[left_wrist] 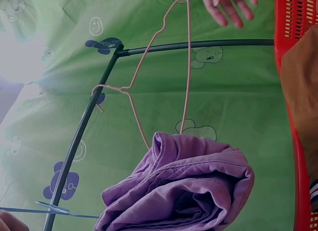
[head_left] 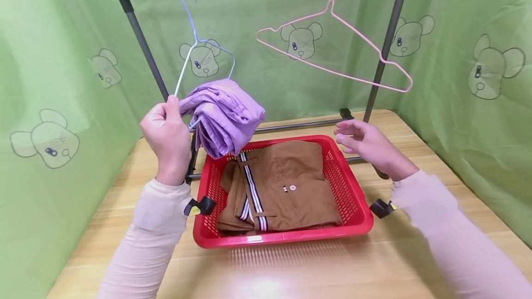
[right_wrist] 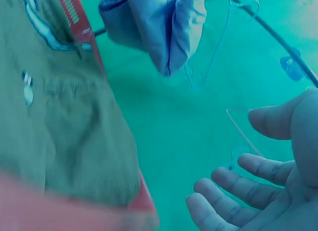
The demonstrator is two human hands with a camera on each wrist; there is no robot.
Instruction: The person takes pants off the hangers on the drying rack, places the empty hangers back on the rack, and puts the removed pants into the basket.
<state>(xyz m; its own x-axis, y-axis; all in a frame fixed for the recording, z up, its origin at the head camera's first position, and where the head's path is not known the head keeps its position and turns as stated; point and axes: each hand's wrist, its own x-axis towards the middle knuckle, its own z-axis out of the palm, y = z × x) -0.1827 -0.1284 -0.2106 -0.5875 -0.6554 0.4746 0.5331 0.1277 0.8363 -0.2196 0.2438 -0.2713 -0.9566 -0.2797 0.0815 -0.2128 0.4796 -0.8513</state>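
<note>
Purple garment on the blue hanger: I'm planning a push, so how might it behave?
The purple garment would probably give and crease: its cloth lies in soft, wrinkled folds. It may slip along the thin blue hanger, since no clip shows. It might also swing, as the left hand seems to grip only the hanger.
</note>
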